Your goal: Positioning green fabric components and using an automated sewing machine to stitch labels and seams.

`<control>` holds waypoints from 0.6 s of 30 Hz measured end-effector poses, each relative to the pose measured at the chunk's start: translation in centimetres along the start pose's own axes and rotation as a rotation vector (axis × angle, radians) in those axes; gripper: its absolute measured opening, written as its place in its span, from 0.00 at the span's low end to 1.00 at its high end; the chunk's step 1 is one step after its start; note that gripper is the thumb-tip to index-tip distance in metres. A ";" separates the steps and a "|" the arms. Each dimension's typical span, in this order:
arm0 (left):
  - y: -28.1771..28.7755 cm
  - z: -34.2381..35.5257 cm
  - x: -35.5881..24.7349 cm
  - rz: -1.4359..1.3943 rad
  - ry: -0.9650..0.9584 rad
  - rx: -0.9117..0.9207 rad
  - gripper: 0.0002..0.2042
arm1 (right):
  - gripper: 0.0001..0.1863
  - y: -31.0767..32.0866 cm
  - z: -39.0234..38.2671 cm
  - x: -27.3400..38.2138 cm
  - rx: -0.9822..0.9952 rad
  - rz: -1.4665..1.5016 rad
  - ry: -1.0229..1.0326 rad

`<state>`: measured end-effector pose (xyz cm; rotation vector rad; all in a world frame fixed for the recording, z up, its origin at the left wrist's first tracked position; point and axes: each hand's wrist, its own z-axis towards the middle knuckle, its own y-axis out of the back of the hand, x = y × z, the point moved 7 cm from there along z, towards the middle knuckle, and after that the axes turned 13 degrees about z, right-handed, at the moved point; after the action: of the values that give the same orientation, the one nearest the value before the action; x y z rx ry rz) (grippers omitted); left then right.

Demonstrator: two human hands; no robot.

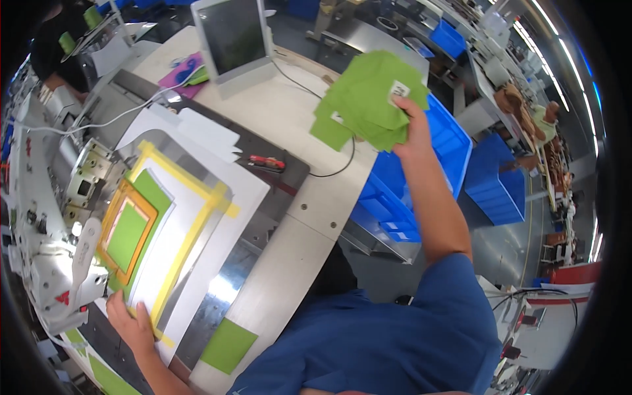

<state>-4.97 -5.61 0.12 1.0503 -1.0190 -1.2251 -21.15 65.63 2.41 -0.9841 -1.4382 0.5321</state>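
Observation:
My right hand (411, 128) grips a stack of green fabric pieces (359, 92) with small white labels, held up over the pale table (316, 227) and a blue crate (444, 131). At lower left, my left hand (131, 322) touches the lower edge of a white template (148, 276) with yellow tape, its fingers apart. On that template lie an orange frame (148, 222) and green fabric (126, 234), beside the white sewing machine head (52, 283). A single green piece (229, 345) lies on the table's front edge.
A screen (234, 39) on a stand, red-handled snips (266, 162), a pink item (174, 85) and loose cables share the table. Another blue crate (494, 184) stands on the floor to the right. A person in dark clothing (49, 52) is at upper left; machines line the right side.

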 end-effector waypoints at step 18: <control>0.2 0.0 -0.2 -0.008 0.023 -0.009 0.29 | 0.23 -3.5 6.2 -14.6 -0.052 -0.663 -0.518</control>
<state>-4.92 -5.45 0.33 1.0600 -0.9911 -1.2203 -29.67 53.36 -3.91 -0.3589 -2.1266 0.2574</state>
